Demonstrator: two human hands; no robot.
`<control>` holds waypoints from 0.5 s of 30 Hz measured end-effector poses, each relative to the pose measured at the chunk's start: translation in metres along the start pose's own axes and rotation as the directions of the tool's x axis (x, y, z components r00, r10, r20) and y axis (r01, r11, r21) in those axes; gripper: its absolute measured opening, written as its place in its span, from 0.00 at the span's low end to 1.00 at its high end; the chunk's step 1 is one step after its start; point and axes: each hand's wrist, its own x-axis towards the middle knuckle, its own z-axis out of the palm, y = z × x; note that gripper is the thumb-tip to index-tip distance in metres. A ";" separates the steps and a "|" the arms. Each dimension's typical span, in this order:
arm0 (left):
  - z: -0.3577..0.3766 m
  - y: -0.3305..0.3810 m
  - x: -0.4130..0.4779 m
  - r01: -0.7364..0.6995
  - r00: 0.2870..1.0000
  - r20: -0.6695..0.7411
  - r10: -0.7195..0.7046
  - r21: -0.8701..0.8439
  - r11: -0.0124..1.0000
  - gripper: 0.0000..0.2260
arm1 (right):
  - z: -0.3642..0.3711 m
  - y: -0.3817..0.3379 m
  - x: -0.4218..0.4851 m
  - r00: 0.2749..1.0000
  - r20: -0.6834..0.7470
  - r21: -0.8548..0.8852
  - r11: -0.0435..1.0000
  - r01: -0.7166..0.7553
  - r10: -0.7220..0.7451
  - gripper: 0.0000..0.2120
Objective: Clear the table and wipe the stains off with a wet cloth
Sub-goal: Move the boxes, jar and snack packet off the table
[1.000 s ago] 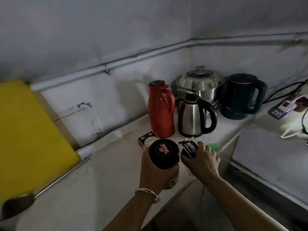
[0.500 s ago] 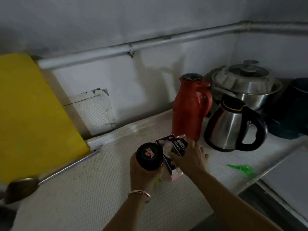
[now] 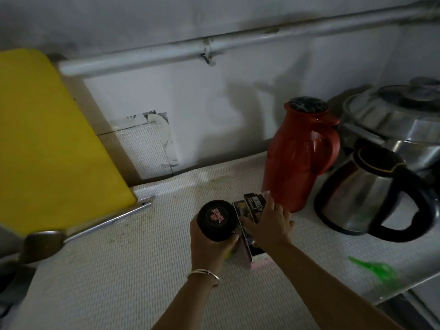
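Observation:
My left hand [image 3: 206,248] grips a jar with a black lid [image 3: 217,219], held just above the white textured table cover [image 3: 114,270]. My right hand [image 3: 269,228] holds a small black packet [image 3: 256,204] and also presses its fingers onto a purple and pink box [image 3: 248,248] lying on the table. The box sits between my two hands, partly hidden by them. A bright green stain [image 3: 375,270] marks the cover to the right, near the front edge. Faint brownish marks show on the cover behind the jar.
A red flask [image 3: 300,158] stands just behind my right hand. A steel kettle [image 3: 366,194] and a lidded steel pot [image 3: 400,120] are at the right. A yellow board [image 3: 47,139] leans at the left, with a metal ladle [image 3: 40,241] under it.
My right hand carried the small black packet left, away from the green stain, onto the box by the red flask. The jar stayed in my left hand. The view swung left and closer.

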 end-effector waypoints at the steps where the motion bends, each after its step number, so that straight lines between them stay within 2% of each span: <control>1: 0.000 -0.001 0.000 0.010 1.000 0.012 -0.010 -0.010 1.000 0.39 | 0.001 0.002 0.000 1.000 -0.001 0.021 1.000 0.011 -0.011 0.44; 4: -0.002 -0.003 0.000 0.021 0.999 0.039 -0.020 -0.030 0.999 0.42 | 0.001 0.006 -0.003 1.000 -0.018 0.129 0.991 0.025 -0.023 0.35; 6: -0.004 -0.005 0.001 0.044 0.997 0.064 -0.042 -0.028 0.999 0.48 | -0.001 0.007 -0.009 0.997 -0.066 0.151 0.988 0.036 -0.027 0.30; 8: -0.006 -0.006 0.000 0.076 0.994 0.075 -0.076 0.007 0.997 0.55 | -0.002 0.009 -0.020 0.991 -0.128 0.149 0.987 0.056 -0.037 0.25; 10: -0.009 -0.005 -0.006 0.086 0.994 0.063 -0.091 0.079 0.993 0.55 | -0.005 0.011 -0.036 0.986 -0.165 0.153 0.987 0.048 -0.022 0.20; 12: -0.014 -0.001 -0.019 0.098 0.995 -0.037 -0.093 0.137 0.986 0.46 | -0.007 0.013 -0.053 0.981 -0.195 0.178 0.984 0.017 0.018 0.20; 15: -0.016 0.010 -0.046 -0.001 0.987 -0.156 0.027 0.170 0.985 0.27 | -0.015 0.022 -0.084 0.963 -0.266 0.252 0.967 0.029 0.041 0.21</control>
